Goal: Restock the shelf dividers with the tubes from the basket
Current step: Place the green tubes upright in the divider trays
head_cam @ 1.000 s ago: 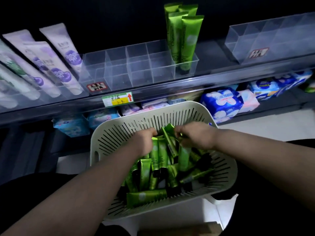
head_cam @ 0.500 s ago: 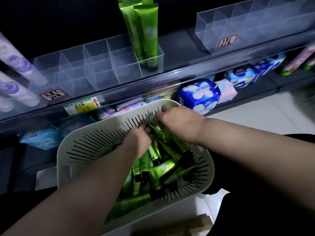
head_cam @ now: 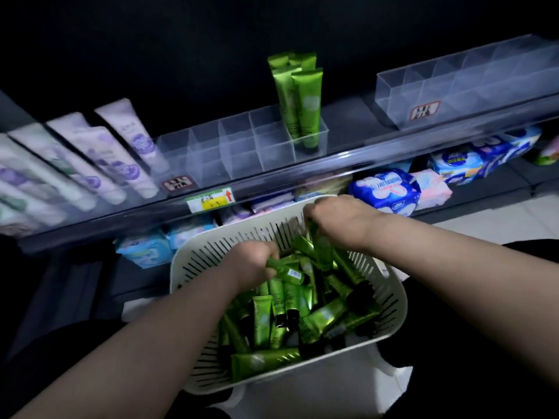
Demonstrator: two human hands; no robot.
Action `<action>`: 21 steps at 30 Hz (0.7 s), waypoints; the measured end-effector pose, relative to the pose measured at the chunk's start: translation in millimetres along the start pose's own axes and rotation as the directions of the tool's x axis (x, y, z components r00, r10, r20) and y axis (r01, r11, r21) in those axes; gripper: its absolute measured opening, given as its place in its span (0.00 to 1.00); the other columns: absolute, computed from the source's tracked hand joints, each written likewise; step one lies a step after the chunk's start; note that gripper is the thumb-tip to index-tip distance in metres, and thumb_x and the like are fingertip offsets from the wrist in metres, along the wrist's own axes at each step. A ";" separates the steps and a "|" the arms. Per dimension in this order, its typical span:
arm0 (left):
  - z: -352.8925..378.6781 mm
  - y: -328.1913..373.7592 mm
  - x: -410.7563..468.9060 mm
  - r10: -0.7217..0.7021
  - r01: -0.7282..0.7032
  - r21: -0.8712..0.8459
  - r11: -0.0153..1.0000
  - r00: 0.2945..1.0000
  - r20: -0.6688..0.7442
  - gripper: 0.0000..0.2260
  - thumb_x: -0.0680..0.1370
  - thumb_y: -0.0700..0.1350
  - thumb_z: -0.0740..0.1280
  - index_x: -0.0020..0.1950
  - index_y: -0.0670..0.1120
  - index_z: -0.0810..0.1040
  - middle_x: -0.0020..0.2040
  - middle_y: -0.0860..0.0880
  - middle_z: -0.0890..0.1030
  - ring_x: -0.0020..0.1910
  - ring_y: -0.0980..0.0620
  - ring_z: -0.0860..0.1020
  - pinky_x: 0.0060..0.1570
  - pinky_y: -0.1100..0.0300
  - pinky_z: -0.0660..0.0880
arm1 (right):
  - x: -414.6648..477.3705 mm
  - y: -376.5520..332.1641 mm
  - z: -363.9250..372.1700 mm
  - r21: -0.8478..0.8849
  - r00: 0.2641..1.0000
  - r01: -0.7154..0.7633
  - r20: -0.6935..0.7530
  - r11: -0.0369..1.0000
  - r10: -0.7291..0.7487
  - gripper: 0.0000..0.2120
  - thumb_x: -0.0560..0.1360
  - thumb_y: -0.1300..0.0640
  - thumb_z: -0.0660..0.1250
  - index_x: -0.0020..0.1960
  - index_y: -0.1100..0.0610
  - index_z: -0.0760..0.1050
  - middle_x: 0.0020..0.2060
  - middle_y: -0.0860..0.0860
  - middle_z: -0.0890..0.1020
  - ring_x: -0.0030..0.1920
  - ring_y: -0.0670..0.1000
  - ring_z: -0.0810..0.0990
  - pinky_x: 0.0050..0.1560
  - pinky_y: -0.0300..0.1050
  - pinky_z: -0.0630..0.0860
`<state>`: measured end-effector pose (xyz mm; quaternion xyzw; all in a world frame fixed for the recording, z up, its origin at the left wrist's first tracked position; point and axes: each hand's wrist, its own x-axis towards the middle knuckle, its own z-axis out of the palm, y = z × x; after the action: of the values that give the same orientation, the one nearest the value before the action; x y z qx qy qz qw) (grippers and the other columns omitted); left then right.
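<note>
In the basket [head_cam: 187, 267] of green tubes [head_cam: 266, 360], the left hand [head_cam: 252, 263] curls round a barcoded tube [head_cam: 289, 272]; the right hand [head_cam: 338, 220] (at the rim's 1 o'clock) grips a second tube [head_cam: 322, 249]. Shelf dividers [head_cam: 242, 146] stand at 12 o'clock.

A: What do I have on the far left?
B: I see lilac tubes [head_cam: 121, 146] leaning in rows, blurred. A yellow price tag [head_cam: 210, 200] sits on the shelf rail [head_cam: 272, 184]. Lower right, a blue soft pack [head_cam: 384, 192] touches a pink pack [head_cam: 432, 192].
</note>
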<state>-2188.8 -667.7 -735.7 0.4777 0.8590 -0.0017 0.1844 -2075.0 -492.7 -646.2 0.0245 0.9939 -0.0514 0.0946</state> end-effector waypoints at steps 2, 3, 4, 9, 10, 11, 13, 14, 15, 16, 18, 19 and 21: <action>-8.6 0.1 -12.4 -0.124 0.101 -0.185 0.978 0.985 -0.122 0.14 0.72 0.49 0.71 0.55 0.48 0.76 0.52 0.47 0.80 0.52 0.48 0.77 0.47 0.61 0.69 | -1.6 -5.3 -8.2 0.058 0.999 -0.032 -0.022 0.998 0.033 0.13 0.75 0.61 0.63 0.59 0.57 0.71 0.59 0.58 0.77 0.59 0.59 0.76 0.55 0.47 0.71; -12.4 1.1 -17.1 -0.196 0.146 -0.278 0.950 0.967 -0.163 0.14 0.72 0.49 0.73 0.55 0.48 0.77 0.51 0.47 0.80 0.49 0.49 0.78 0.44 0.62 0.69 | -1.9 -6.5 -12.0 0.080 0.998 -0.042 -0.043 0.996 0.045 0.12 0.74 0.60 0.64 0.58 0.56 0.72 0.58 0.58 0.78 0.59 0.59 0.76 0.54 0.47 0.72; -17.4 1.1 -22.7 -0.259 0.167 -0.373 0.912 0.943 -0.211 0.14 0.72 0.49 0.74 0.54 0.48 0.77 0.50 0.47 0.80 0.45 0.50 0.78 0.41 0.63 0.69 | -2.4 -7.8 -17.4 0.092 0.996 -0.044 -0.080 0.995 0.051 0.12 0.74 0.59 0.64 0.57 0.55 0.73 0.57 0.57 0.78 0.58 0.58 0.77 0.53 0.46 0.72; -61.2 0.6 -40.0 -0.415 0.049 -0.659 0.751 0.811 -0.413 0.05 0.73 0.42 0.73 0.43 0.49 0.78 0.33 0.52 0.78 0.33 0.51 0.74 0.34 0.60 0.70 | -5.3 -6.6 -54.2 0.157 0.951 -0.068 -0.289 0.985 0.111 0.13 0.75 0.58 0.65 0.59 0.53 0.73 0.54 0.55 0.80 0.55 0.58 0.77 0.47 0.46 0.70; -72.6 1.8 -40.7 -0.435 0.010 -0.697 0.717 0.787 -0.437 0.06 0.73 0.41 0.72 0.42 0.49 0.77 0.33 0.52 0.77 0.33 0.50 0.75 0.36 0.59 0.73 | -5.1 -5.7 -61.5 0.147 0.939 -0.076 -0.322 0.986 0.120 0.13 0.75 0.57 0.65 0.59 0.53 0.73 0.54 0.55 0.80 0.56 0.59 0.76 0.48 0.47 0.70; -83.9 3.5 -41.0 -0.462 -0.028 -0.745 0.667 0.769 -0.443 0.06 0.74 0.39 0.71 0.43 0.49 0.77 0.35 0.50 0.78 0.35 0.48 0.77 0.37 0.57 0.76 | -3.9 -5.0 -67.4 0.137 0.927 -0.087 -0.350 0.987 0.131 0.13 0.75 0.56 0.65 0.59 0.52 0.73 0.55 0.55 0.79 0.56 0.59 0.76 0.48 0.48 0.71; -102.4 9.4 -40.9 -0.502 -0.087 -0.823 0.561 0.755 -0.422 0.04 0.76 0.39 0.69 0.46 0.48 0.78 0.41 0.46 0.79 0.36 0.49 0.79 0.33 0.60 0.79 | -0.4 -3.2 -71.4 0.145 0.909 -0.115 -0.383 0.983 0.163 0.13 0.75 0.54 0.65 0.60 0.50 0.73 0.56 0.53 0.79 0.56 0.59 0.76 0.47 0.49 0.71; -109.9 11.8 -40.3 -0.506 -0.100 -0.823 0.559 0.745 -0.435 0.03 0.77 0.40 0.69 0.48 0.47 0.78 0.42 0.45 0.79 0.35 0.52 0.78 0.30 0.65 0.77 | 1.8 -1.8 -69.7 0.173 0.900 -0.125 -0.394 0.977 0.185 0.13 0.76 0.53 0.64 0.60 0.50 0.73 0.56 0.53 0.79 0.56 0.59 0.76 0.47 0.49 0.71; -115.6 14.3 -39.7 -0.495 -0.107 -0.796 0.595 0.732 -0.468 0.03 0.77 0.41 0.69 0.49 0.46 0.78 0.42 0.46 0.79 0.33 0.55 0.77 0.27 0.69 0.74 | 3.8 -0.3 -66.1 0.213 0.892 -0.133 -0.399 0.968 0.211 0.12 0.76 0.53 0.64 0.59 0.50 0.73 0.55 0.53 0.79 0.55 0.59 0.77 0.48 0.49 0.72; -119.7 16.6 -38.3 -0.480 -0.108 -0.764 0.636 0.721 -0.501 0.03 0.77 0.41 0.69 0.49 0.46 0.78 0.41 0.46 0.78 0.29 0.59 0.76 0.24 0.71 0.71 | 5.8 1.4 -61.9 0.255 0.889 -0.140 -0.393 0.957 0.235 0.12 0.76 0.53 0.64 0.59 0.50 0.73 0.55 0.54 0.79 0.55 0.59 0.77 0.49 0.50 0.73; -124.7 18.5 -33.1 -0.468 -0.072 -0.711 0.699 0.706 -0.531 0.04 0.77 0.43 0.69 0.51 0.48 0.78 0.38 0.49 0.78 0.25 0.59 0.76 0.22 0.69 0.70 | 9.9 2.1 -55.1 0.282 0.899 -0.148 -0.361 0.948 0.247 0.11 0.76 0.54 0.64 0.58 0.50 0.73 0.55 0.54 0.80 0.55 0.59 0.77 0.49 0.50 0.73; -126.1 16.5 -27.7 -0.466 -0.039 -0.677 0.735 0.695 -0.547 0.05 0.76 0.44 0.69 0.51 0.50 0.78 0.36 0.50 0.78 0.24 0.58 0.75 0.25 0.64 0.73 | 11.9 2.2 -53.4 0.267 0.905 -0.144 -0.354 0.953 0.236 0.10 0.76 0.54 0.64 0.58 0.50 0.74 0.55 0.54 0.79 0.54 0.59 0.77 0.49 0.50 0.73; -131.1 14.8 -18.3 -0.459 -0.004 -0.643 0.766 0.696 -0.552 0.05 0.75 0.47 0.68 0.49 0.54 0.77 0.34 0.52 0.78 0.30 0.50 0.77 0.35 0.56 0.77 | 14.6 2.2 -53.9 0.231 0.906 -0.120 -0.373 0.965 0.202 0.11 0.77 0.54 0.63 0.58 0.49 0.74 0.56 0.52 0.78 0.54 0.58 0.77 0.49 0.50 0.73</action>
<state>-2209.3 -651.2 -605.1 0.2426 0.8741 0.4208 -0.0054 -2099.2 -484.1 -596.6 0.1262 0.9766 -0.1386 -0.1058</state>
